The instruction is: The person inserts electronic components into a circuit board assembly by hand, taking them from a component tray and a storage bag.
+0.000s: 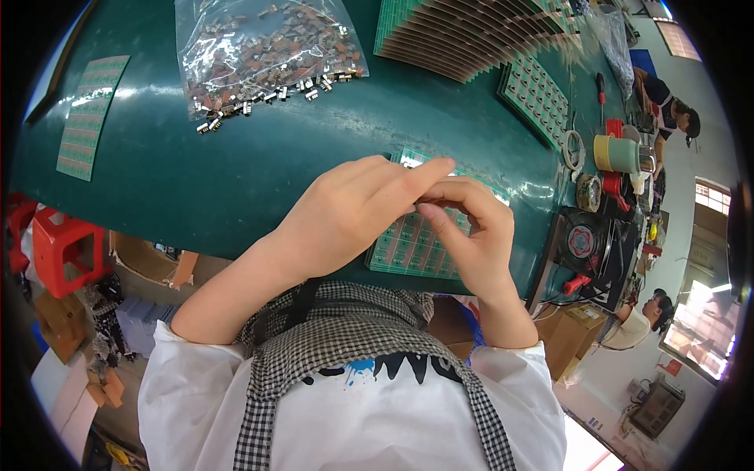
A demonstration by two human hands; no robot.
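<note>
My left hand (pixel 349 208) and my right hand (pixel 481 231) meet over a green circuit board panel (pixel 408 243) near the table's front edge. This panel appears to lie on others in a stack, its surface divided into a grid of small units. The right thumb and index finger press together in a pinch close to the left fingertips. Whatever sits between them is hidden or too small to name. My left fingers are bent and closed, their tips partly covered by the hand itself. Farther off, a clear plastic bag (pixel 271 47) spills small metal-and-brown components (pixel 312 95) onto the table.
A single board panel (pixel 90 118) lies at the far left of the green table (pixel 157 196). Fanned board panels (pixel 471 35) and another stack (pixel 536 102) stand at the back right. A green flask (pixel 620 154), tape roll (pixel 587 192) and black fan (pixel 585 241) crowd the right edge. Two people work beyond.
</note>
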